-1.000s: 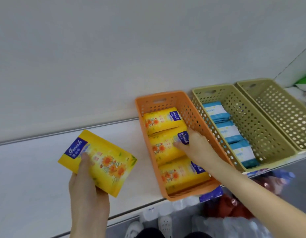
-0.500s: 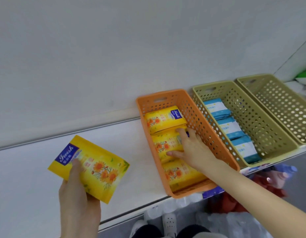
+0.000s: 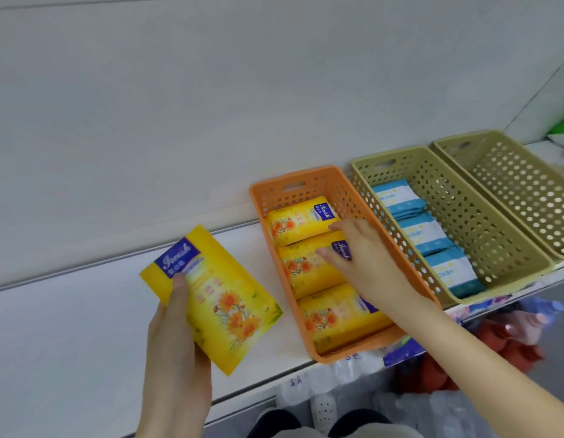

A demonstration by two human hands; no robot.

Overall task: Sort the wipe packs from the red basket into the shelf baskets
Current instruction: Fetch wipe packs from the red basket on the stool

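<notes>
My left hand (image 3: 176,358) grips a yellow wipe pack (image 3: 220,298) with orange flowers, held over the white shelf (image 3: 69,327) left of the orange basket (image 3: 293,181). Three more yellow packs stand in a row inside that basket: back (image 3: 296,221), middle (image 3: 301,270) and front (image 3: 334,314). My right hand (image 3: 369,263) reaches into the basket. Its thumb lies on the face of the middle pack and its fingers curl over that pack's far edge.
Right of the orange basket stands an olive basket (image 3: 385,159) holding three blue-and-white packs (image 3: 397,197), then a second olive basket (image 3: 464,143) with nothing visible inside. Something red (image 3: 508,346) and white plastic bags lie blurred below the shelf edge. A green item (image 3: 562,128) sits far right.
My right hand has slid toward the back of the orange basket, onto the middle pack's far edge. My left hand has brought its yellow pack closer to the basket.
</notes>
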